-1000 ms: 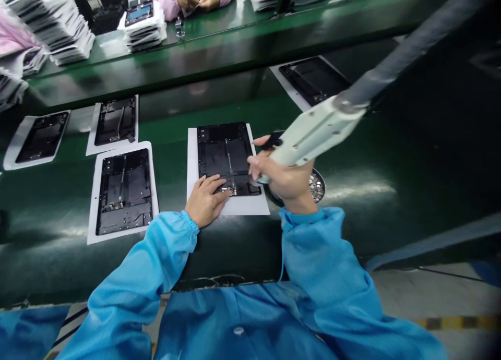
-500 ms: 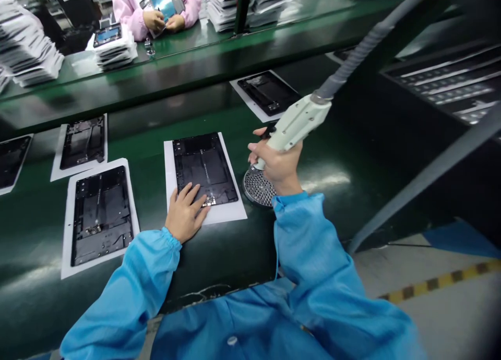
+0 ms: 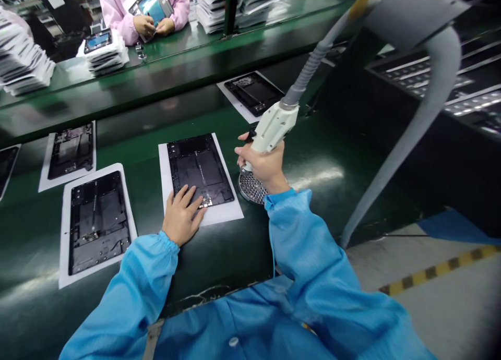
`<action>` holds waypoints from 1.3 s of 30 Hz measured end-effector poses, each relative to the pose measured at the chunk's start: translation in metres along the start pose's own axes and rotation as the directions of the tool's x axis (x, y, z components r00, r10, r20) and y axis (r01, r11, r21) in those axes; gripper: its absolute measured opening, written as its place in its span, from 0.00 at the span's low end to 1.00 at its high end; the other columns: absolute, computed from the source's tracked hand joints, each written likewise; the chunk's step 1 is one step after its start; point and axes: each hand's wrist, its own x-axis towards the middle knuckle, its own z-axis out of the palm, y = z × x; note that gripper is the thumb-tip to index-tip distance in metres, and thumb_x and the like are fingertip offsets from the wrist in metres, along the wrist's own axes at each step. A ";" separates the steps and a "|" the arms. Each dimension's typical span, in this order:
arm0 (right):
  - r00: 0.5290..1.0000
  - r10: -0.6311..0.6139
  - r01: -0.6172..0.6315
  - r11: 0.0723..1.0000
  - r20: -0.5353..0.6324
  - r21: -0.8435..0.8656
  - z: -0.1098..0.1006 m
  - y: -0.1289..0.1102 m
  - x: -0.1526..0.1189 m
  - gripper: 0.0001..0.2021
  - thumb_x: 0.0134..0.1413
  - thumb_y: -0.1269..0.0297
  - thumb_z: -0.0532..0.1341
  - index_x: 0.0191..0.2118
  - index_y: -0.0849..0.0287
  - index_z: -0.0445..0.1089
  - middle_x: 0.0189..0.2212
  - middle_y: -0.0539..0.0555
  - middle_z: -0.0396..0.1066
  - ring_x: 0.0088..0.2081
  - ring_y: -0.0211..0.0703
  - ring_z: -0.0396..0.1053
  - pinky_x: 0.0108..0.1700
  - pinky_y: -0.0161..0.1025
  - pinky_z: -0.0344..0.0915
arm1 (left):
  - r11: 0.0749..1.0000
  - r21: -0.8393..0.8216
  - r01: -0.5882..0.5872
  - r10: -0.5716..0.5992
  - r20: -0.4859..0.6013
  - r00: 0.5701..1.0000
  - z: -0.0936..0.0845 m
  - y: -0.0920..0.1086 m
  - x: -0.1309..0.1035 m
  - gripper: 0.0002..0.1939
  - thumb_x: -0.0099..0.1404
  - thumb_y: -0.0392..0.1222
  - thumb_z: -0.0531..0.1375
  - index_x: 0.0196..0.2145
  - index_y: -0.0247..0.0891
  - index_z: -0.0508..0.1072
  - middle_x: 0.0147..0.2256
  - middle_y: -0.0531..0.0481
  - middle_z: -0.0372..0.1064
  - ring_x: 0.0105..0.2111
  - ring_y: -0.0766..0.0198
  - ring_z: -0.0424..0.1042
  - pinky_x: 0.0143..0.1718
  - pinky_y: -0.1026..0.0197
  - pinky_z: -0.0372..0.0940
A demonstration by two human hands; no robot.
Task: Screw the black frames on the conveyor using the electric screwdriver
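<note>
My left hand (image 3: 183,216) lies flat with fingers spread on the lower left part of an opened black tablet housing (image 3: 200,169). Several fingertips rest near a small circuit board (image 3: 205,201) at its bottom edge. The housing sits on a white sheet (image 3: 225,214). My right hand (image 3: 266,164) is wrapped round a pale electric screwdriver (image 3: 274,128) with a black lever, tilted with its top to the right. Directly beneath this hand is a round metal dish (image 3: 252,188) dotted with small holes. The screwdriver's tip is hidden.
Other tablet housings on white sheets lie at left (image 3: 97,222), back left (image 3: 72,148) and back right (image 3: 254,93). A thick grey hose (image 3: 407,135) curves down at right. Across the bench, a person in pink sleeves (image 3: 117,15) holds a tablet part beside paper stacks (image 3: 23,57).
The top of the screwdriver has swung left, making it a little more upright, with my right hand over the dish. My left hand stays on the housing. The view has shifted slightly.
</note>
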 end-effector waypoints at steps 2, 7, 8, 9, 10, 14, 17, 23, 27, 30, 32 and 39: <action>1.000 -0.005 0.005 1.000 -0.002 0.013 0.000 -0.002 0.000 0.08 0.39 0.65 0.64 0.30 0.55 0.66 0.12 0.41 0.60 0.14 0.36 0.61 0.21 0.40 0.63 | 1.000 0.001 -0.005 0.005 0.006 1.000 0.000 0.000 0.000 0.16 0.69 0.47 0.55 0.47 0.38 0.76 0.57 0.37 0.66 0.59 0.43 0.61 0.56 0.34 0.57; 1.000 0.004 -0.004 1.000 0.005 0.006 0.001 -0.003 -0.001 0.09 0.38 0.65 0.64 0.30 0.54 0.66 0.12 0.41 0.62 0.14 0.36 0.61 0.22 0.41 0.64 | 1.000 -0.024 0.014 -0.013 0.012 1.000 0.000 0.002 0.000 0.16 0.68 0.46 0.55 0.47 0.38 0.76 0.57 0.37 0.65 0.60 0.43 0.61 0.57 0.33 0.55; 1.000 0.006 -0.006 1.000 0.007 0.003 0.001 -0.003 -0.001 0.09 0.37 0.65 0.64 0.30 0.54 0.66 0.12 0.41 0.62 0.14 0.36 0.61 0.22 0.41 0.64 | 0.999 -0.031 0.018 -0.017 0.011 1.000 0.000 0.001 -0.001 0.16 0.68 0.46 0.55 0.47 0.38 0.76 0.57 0.37 0.65 0.60 0.43 0.60 0.57 0.33 0.55; 1.000 0.006 -0.006 1.000 0.012 0.002 0.001 -0.003 -0.001 0.09 0.37 0.65 0.64 0.30 0.54 0.66 0.12 0.41 0.62 0.15 0.36 0.61 0.23 0.41 0.65 | 0.999 -0.041 0.020 -0.020 0.009 1.000 0.000 0.000 -0.001 0.16 0.68 0.46 0.55 0.47 0.37 0.76 0.57 0.36 0.66 0.60 0.43 0.61 0.58 0.33 0.55; 1.000 0.004 -0.004 1.000 0.014 0.000 0.001 -0.002 -0.001 0.09 0.37 0.65 0.64 0.30 0.54 0.67 0.12 0.41 0.61 0.15 0.36 0.61 0.23 0.41 0.65 | 0.998 -0.056 0.019 -0.019 0.009 1.000 0.000 -0.002 -0.002 0.16 0.68 0.46 0.55 0.48 0.37 0.75 0.57 0.36 0.66 0.60 0.43 0.61 0.58 0.32 0.55; 1.000 -0.012 0.013 0.999 0.007 -0.031 -0.001 -0.005 -0.002 0.09 0.39 0.65 0.64 0.32 0.54 0.67 0.13 0.42 0.61 0.16 0.37 0.62 0.24 0.42 0.66 | 0.990 -0.143 -0.017 0.019 0.017 1.000 -0.001 -0.016 -0.006 0.18 0.68 0.49 0.56 0.48 0.37 0.75 0.57 0.37 0.66 0.60 0.47 0.62 0.59 0.36 0.58; 0.999 -0.041 0.040 0.999 -0.022 -0.027 -0.003 -0.014 -0.005 0.09 0.41 0.63 0.64 0.33 0.53 0.68 0.14 0.42 0.60 0.16 0.36 0.61 0.24 0.43 0.67 | 0.987 -0.158 -0.038 0.041 0.015 0.999 -0.001 -0.021 -0.007 0.17 0.69 0.47 0.54 0.48 0.37 0.75 0.57 0.37 0.66 0.60 0.48 0.63 0.59 0.38 0.59; 0.995 -0.034 0.021 0.989 0.092 0.144 0.022 -0.036 -0.035 0.10 0.44 0.64 0.65 0.36 0.53 0.68 0.14 0.42 0.62 0.16 0.37 0.62 0.25 0.42 0.66 | 0.994 -0.102 -0.032 0.038 0.058 0.998 0.000 -0.012 -0.004 0.17 0.70 0.45 0.53 0.49 0.37 0.75 0.58 0.37 0.65 0.61 0.47 0.61 0.59 0.37 0.57; 0.962 0.046 -0.094 0.982 0.270 0.166 0.053 -0.038 -0.058 0.10 0.44 0.65 0.65 0.36 0.56 0.68 0.15 0.43 0.65 0.17 0.36 0.64 0.27 0.42 0.68 | 0.994 -0.104 -0.025 0.034 0.081 0.996 -0.002 -0.009 -0.001 0.17 0.70 0.45 0.53 0.50 0.38 0.75 0.58 0.38 0.64 0.62 0.47 0.58 0.60 0.38 0.56; 0.945 0.064 -0.108 0.987 0.320 0.122 0.066 -0.032 -0.066 0.11 0.43 0.64 0.65 0.36 0.58 0.69 0.16 0.44 0.66 0.19 0.36 0.65 0.31 0.43 0.70 | 0.993 -0.114 -0.025 0.036 0.095 0.995 -0.004 -0.008 0.000 0.17 0.70 0.45 0.53 0.50 0.39 0.74 0.58 0.38 0.65 0.63 0.48 0.57 0.59 0.39 0.56; 0.936 0.079 -0.121 0.987 0.342 0.102 0.068 -0.027 -0.067 0.12 0.43 0.64 0.65 0.37 0.58 0.69 0.16 0.43 0.66 0.19 0.37 0.66 0.31 0.43 0.70 | 0.992 -0.125 -0.022 0.035 0.100 0.994 -0.004 -0.007 0.001 0.17 0.70 0.45 0.53 0.50 0.39 0.74 0.57 0.38 0.65 0.63 0.48 0.57 0.59 0.39 0.56; 0.933 0.059 -0.104 0.989 0.355 0.108 0.065 -0.021 -0.072 0.11 0.44 0.66 0.64 0.37 0.59 0.67 0.16 0.43 0.65 0.19 0.35 0.65 0.29 0.41 0.68 | 0.991 -0.133 -0.009 0.025 0.116 0.993 -0.005 -0.004 0.001 0.17 0.71 0.44 0.51 0.51 0.40 0.73 0.59 0.40 0.63 0.62 0.48 0.57 0.60 0.39 0.55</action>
